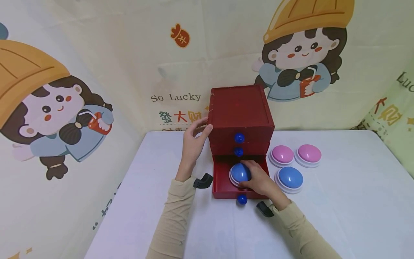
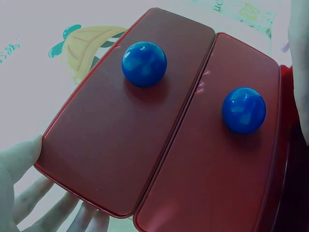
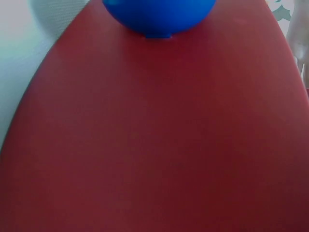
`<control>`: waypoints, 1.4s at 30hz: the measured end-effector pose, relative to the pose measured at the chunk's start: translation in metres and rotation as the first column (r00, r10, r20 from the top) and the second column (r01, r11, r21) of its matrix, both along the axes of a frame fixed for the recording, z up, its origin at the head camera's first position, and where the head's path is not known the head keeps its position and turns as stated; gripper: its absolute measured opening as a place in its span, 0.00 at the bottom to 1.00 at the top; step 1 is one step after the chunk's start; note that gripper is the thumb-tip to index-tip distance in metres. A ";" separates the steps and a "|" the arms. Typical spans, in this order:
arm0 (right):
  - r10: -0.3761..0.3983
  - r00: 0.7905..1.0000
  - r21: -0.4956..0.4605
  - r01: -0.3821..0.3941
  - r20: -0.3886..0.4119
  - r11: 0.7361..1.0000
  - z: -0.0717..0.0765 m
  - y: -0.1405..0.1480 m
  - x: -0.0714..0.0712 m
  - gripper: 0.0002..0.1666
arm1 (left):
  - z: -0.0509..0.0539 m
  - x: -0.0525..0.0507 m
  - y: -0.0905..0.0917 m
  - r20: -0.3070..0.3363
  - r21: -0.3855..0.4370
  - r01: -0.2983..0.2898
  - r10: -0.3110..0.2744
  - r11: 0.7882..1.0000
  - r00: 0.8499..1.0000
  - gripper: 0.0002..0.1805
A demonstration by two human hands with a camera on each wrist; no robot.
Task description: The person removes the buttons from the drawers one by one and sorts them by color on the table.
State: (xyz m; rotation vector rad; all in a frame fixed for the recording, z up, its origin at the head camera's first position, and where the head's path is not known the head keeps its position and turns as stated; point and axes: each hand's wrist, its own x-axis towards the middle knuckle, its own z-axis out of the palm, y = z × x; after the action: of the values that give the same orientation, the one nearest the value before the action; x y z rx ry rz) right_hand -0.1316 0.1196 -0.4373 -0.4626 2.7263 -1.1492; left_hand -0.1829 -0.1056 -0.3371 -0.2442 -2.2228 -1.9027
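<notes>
A dark red three-drawer cabinet (image 1: 239,108) with round blue knobs stands at the back of the table. Its bottom drawer (image 1: 221,185) is pulled out, while the two upper ones are closed. Inside that drawer is a round push button with a blue dome and white base (image 1: 239,172); my right hand (image 1: 258,178) grips it from the right with thumb and fingers. My left hand (image 1: 192,145) rests against the cabinet's left side, fingers extended and thumb at the front edge, as the left wrist view also shows. The right wrist view holds only the drawer front (image 3: 154,130) and its knob (image 3: 159,14).
Right of the cabinet lie two pink-domed buttons (image 1: 283,154) and another blue-domed button (image 1: 290,177), close together on the white table (image 1: 349,201). A cartoon-printed cloth (image 1: 129,72) hangs behind and at the sides.
</notes>
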 end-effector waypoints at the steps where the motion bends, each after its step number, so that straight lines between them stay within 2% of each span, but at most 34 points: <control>1: -0.004 1.000 0.000 0.004 -0.001 1.000 0.000 0.000 0.000 0.44 | -0.004 -0.003 -0.001 -0.002 0.002 -0.001 0.001 1.000 1.000 0.24; 6: -0.025 1.000 -0.004 0.025 -0.006 1.000 0.000 0.000 0.002 0.44 | -0.012 -0.008 -0.003 -0.032 0.009 -0.002 0.002 1.000 0.999 0.23; 15: -0.039 0.997 -0.044 0.037 -0.065 0.998 0.002 -0.001 0.004 0.43 | -0.012 -0.007 -0.003 -0.033 0.007 -0.007 0.008 1.000 0.999 0.23; 18: -0.040 0.995 -0.061 0.035 -0.089 0.998 0.003 -0.001 0.004 0.43 | -0.007 -0.004 -0.002 -0.011 0.012 -0.004 0.004 1.000 1.000 0.24; 23: -0.039 0.993 -0.075 0.030 -0.113 0.997 0.004 0.000 0.006 0.43 | 0.012 0.009 0.001 0.007 -0.005 -0.006 0.006 1.000 1.000 0.24; 27: -0.038 0.989 -0.082 0.027 -0.141 0.996 0.005 0.002 0.007 0.43 | 0.016 0.012 0.002 0.002 -0.011 -0.005 0.005 1.000 1.000 0.23; 35: -0.024 0.988 -0.111 0.007 -0.152 0.994 0.009 0.009 0.010 0.44 | -0.008 -0.005 -0.002 -0.002 0.002 -0.014 0.014 1.000 1.000 0.24; 42: -0.016 0.987 -0.123 -0.003 -0.157 0.992 0.018 0.016 0.013 0.43 | -0.012 -0.007 -0.003 -0.029 0.000 -0.025 0.025 1.000 0.999 0.23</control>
State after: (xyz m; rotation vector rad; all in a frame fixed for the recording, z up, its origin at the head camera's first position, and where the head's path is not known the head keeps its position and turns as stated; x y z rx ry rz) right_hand -0.1182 0.1355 -0.4193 -0.5850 2.8007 -1.3429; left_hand -0.1899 -0.1085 -0.3488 -0.2413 -2.1974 -1.8748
